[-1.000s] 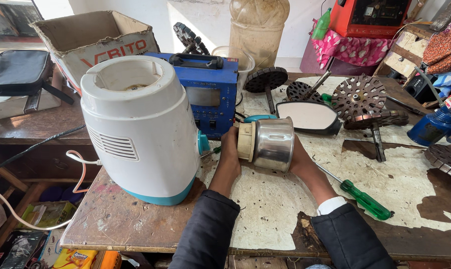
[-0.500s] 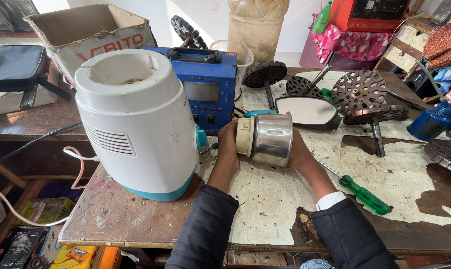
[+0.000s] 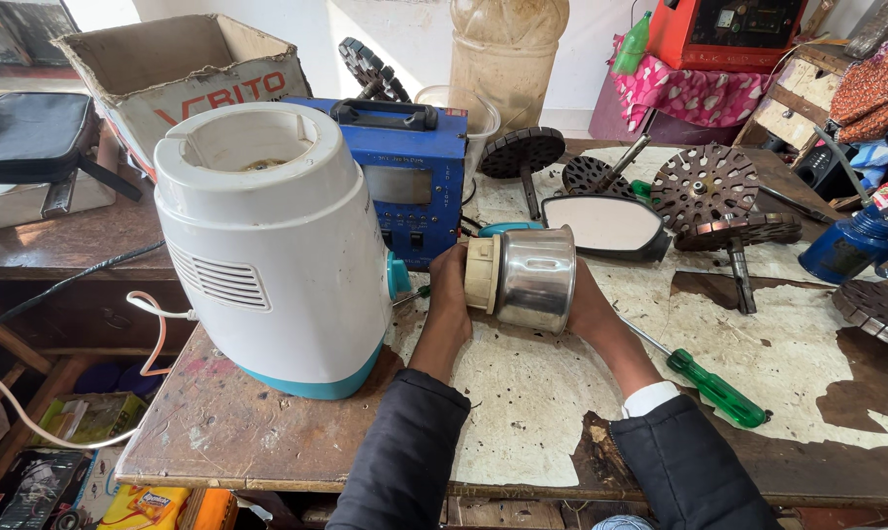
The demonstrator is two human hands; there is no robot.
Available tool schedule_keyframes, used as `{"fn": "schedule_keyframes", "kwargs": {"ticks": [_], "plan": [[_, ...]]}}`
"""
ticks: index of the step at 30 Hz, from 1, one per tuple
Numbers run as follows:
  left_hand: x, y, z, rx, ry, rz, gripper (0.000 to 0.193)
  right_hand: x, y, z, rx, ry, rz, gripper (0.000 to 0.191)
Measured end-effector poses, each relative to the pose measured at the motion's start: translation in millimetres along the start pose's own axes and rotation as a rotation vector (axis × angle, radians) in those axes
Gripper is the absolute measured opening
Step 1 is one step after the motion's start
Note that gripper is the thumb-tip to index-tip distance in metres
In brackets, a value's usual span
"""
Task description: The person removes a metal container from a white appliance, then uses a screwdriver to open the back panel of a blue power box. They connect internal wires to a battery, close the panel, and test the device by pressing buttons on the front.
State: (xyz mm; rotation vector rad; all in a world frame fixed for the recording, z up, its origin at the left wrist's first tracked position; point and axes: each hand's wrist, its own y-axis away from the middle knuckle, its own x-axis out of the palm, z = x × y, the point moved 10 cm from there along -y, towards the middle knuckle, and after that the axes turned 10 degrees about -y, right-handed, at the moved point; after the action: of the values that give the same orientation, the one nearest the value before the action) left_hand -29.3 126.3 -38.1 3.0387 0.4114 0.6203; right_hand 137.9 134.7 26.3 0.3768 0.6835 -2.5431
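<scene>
**Steadying the steel jar on its side at the bench**

Nearest, the worn wooden bench point(image 3: 267, 432) carries both dark sleeves reaching in from the near edge. A green-handled screwdriver point(image 3: 716, 390) lies just right of the right forearm, within reach.

At mid-bench the steel mixer jar point(image 3: 534, 278) is held on its side, its cream plastic base collar pointing left. The left hand point(image 3: 451, 291) is closed around the collar end; the right hand point(image 3: 589, 304) cups the open steel end, fingers wrapped behind it. Judging from this, a firm grip on the collar with the right hand only bracing would stop the smooth steel from slipping or rolling.

Just left stands the white mixer base point(image 3: 272, 245), close enough to knock; the jar is best kept apart from it.

Farther off sit a blue meter box point(image 3: 410, 186), a side mirror point(image 3: 606, 224), toothed discs on shafts point(image 3: 704, 186) and a cardboard box point(image 3: 184, 64).
</scene>
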Motion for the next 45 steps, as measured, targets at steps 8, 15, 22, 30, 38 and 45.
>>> {"fn": "schedule_keyframes", "kwargs": {"ticks": [8,15,22,30,38,45], "plan": [[0.6,-0.5,-1.2,0.017,0.007,0.013,0.033,0.2,2.8,11.7,-0.097,0.013,0.002,0.049],[-1.4,1.1,-1.7,0.004,-0.014,-0.006,0.036,0.2,0.9,-10.4,0.054,0.024,0.011,0.039],[0.2,2.8,-2.8,0.000,0.004,0.005,0.034,0.3,3.0,-6.0,0.011,-0.002,0.021,0.049],[1.5,0.0,-1.6,0.020,-0.003,0.023,0.033,0.2,3.0,-57.2,0.375,-0.857,-0.176,0.044],[-0.9,-2.3,1.0,0.010,0.014,0.008,0.035,-6.2,2.8,2.7,-0.013,0.158,-0.031,0.024],[-1.7,-1.1,1.8,-0.030,-0.017,-0.007,0.035,0.5,2.1,17.5,-0.075,0.075,-0.007,0.032]]}}
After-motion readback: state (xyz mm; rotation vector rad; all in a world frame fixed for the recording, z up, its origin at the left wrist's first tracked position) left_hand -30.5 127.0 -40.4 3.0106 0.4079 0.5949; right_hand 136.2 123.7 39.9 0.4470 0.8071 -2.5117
